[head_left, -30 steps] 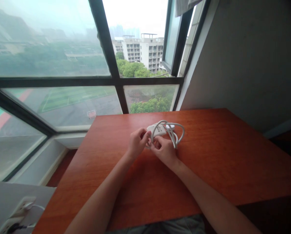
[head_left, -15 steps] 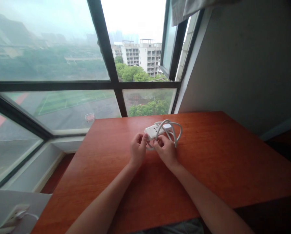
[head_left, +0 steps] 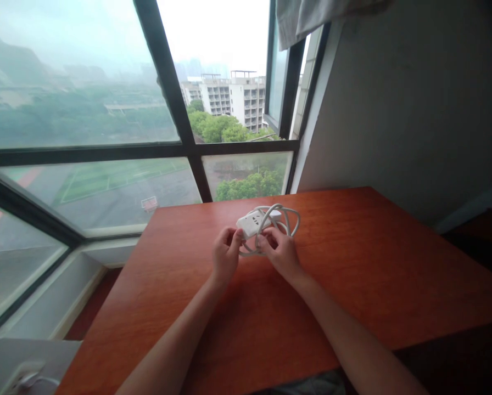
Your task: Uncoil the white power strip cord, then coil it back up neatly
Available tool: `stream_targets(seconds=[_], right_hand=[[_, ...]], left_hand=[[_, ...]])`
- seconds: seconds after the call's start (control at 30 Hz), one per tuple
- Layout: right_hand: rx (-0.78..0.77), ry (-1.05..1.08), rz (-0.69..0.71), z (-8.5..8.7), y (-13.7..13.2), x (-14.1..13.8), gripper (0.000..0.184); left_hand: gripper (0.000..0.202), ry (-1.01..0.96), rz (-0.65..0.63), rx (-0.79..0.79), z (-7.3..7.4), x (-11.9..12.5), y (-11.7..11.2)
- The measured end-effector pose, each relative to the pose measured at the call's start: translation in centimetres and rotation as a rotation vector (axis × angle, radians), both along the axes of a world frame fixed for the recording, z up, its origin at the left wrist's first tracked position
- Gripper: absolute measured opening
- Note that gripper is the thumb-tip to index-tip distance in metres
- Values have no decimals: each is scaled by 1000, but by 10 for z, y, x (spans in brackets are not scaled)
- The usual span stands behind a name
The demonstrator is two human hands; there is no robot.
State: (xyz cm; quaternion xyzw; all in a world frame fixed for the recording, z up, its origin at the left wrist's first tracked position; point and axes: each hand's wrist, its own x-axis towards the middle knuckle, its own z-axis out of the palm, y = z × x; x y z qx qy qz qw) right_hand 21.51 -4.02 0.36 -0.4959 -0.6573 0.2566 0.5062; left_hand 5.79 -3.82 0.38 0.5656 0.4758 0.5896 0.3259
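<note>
A white power strip [head_left: 251, 223] with dark socket holes is at the middle of the brown table, its near left end pinched by my left hand [head_left: 226, 253]. Loops of its white cord [head_left: 296, 221] wrap over and around the strip. My right hand [head_left: 280, 250] is closed on the cord at the strip's near side, thumb and forefinger together. A white block, perhaps the plug [head_left: 275, 215], shows behind the loops at the strip's right end. Part of the cord is hidden behind my fingers.
The wooden table [head_left: 378, 258] reaches to a window with a dark frame [head_left: 238, 147] at the back. A grey wall [head_left: 394, 109] rises on the right. At the lower left, a wall socket with a white plug [head_left: 29, 378] sits beside the table edge.
The whole view has shifted slightly. The power strip is tilted a little differently, the cord loops sit more to the left over it, and my hands are slightly farther apart.
</note>
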Motion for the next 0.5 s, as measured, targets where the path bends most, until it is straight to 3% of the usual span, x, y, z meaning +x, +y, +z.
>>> stream_targets(seconds=[0.2,0.4,0.5], right_hand=[[132,207,-159,4,7,9,21],[228,129,47,5,9,11,37],[214,162,55,5,10,13,40]], left_hand=[[25,66,-84,-1,4,0,-2],[27,127,-229,10,13,-6,0],[29,125,-270,-11,19,-6,0]])
